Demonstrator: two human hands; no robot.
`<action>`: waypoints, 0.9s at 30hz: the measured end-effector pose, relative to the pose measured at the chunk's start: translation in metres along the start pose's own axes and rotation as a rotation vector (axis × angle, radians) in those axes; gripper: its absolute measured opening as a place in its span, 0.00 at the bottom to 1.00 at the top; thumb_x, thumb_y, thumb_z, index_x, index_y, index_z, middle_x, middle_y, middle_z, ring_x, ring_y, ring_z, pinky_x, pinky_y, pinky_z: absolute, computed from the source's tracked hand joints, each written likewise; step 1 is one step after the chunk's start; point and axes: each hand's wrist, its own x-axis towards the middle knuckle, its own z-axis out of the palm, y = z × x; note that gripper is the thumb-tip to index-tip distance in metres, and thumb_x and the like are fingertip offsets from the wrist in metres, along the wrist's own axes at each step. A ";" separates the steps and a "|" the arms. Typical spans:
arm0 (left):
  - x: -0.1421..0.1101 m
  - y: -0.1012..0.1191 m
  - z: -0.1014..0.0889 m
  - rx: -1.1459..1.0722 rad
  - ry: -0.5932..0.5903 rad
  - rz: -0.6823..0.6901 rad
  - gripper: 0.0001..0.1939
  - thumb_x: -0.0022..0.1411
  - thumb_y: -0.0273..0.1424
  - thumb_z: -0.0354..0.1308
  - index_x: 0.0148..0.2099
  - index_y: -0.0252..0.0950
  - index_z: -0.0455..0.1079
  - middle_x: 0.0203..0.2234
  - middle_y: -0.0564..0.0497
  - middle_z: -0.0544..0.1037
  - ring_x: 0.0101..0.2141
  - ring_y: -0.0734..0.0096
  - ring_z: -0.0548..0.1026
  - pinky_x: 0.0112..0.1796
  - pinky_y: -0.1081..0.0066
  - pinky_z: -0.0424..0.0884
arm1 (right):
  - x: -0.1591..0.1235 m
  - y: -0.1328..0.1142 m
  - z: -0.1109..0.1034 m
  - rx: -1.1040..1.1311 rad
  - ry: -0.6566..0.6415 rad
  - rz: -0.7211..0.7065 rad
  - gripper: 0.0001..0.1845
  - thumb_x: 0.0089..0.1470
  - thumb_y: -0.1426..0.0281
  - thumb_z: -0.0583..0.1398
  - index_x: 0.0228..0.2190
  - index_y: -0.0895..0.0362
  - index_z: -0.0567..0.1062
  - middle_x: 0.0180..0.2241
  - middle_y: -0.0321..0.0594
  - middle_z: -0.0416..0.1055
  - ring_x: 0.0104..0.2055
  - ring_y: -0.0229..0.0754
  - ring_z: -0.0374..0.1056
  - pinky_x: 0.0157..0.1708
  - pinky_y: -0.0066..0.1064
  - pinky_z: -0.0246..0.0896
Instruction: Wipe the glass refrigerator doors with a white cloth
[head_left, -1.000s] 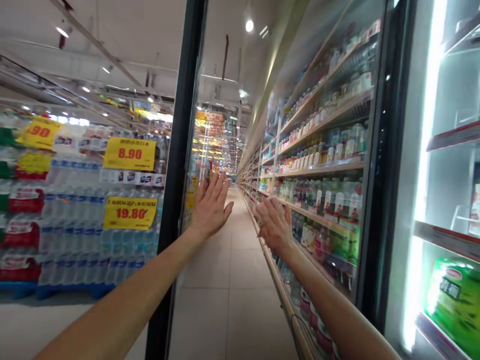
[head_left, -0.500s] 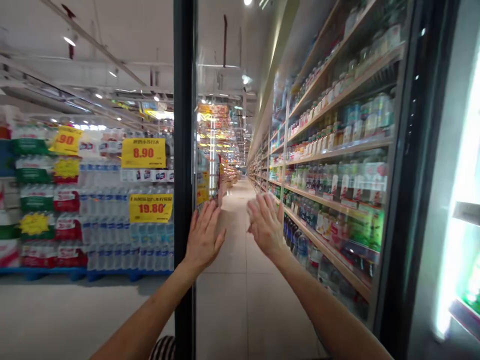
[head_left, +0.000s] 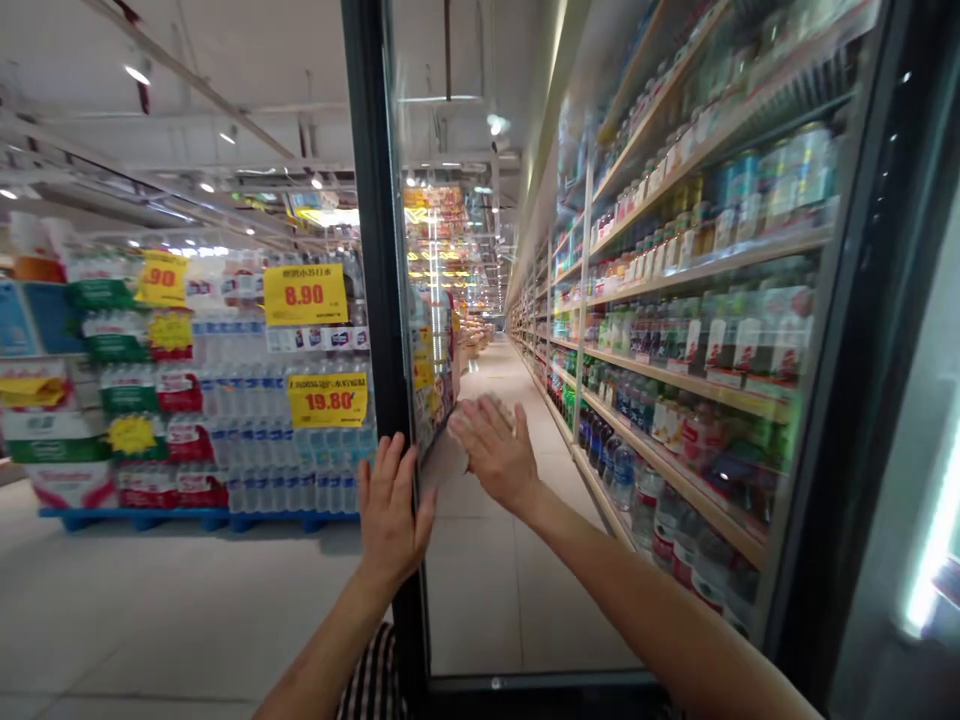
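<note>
The spread left hand (head_left: 390,525) should steady the black door frame (head_left: 379,250), the flat right hand (head_left: 496,455) pressing the glass (head_left: 472,610) evenly.

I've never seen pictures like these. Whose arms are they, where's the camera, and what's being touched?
There's no machine here: these are a person's own bare hands, seen by one camera worn on the head, looking forward and down. The surface in front is upright, a glass door with a black frame. The left hand has its fingers against the frame and holds nothing that shows. The right hand is laid flat at the glass; something pale shows by its fingers, perhaps a cloth or a reflection, but too blurred to be sure. Shelves of bottles appear in the glass. Off to the left, packs of bottles are stacked on blue pallets, with yellow price signs.
</note>
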 end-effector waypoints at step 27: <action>-0.037 0.038 0.043 0.016 -0.152 0.079 0.33 0.58 0.29 0.49 0.63 0.34 0.41 0.59 0.38 0.54 0.60 0.59 0.49 0.57 0.52 0.45 | -0.060 0.023 -0.021 -0.118 0.097 0.287 0.24 0.53 0.71 0.53 0.53 0.52 0.63 0.54 0.46 0.62 0.62 0.47 0.47 0.60 0.51 0.29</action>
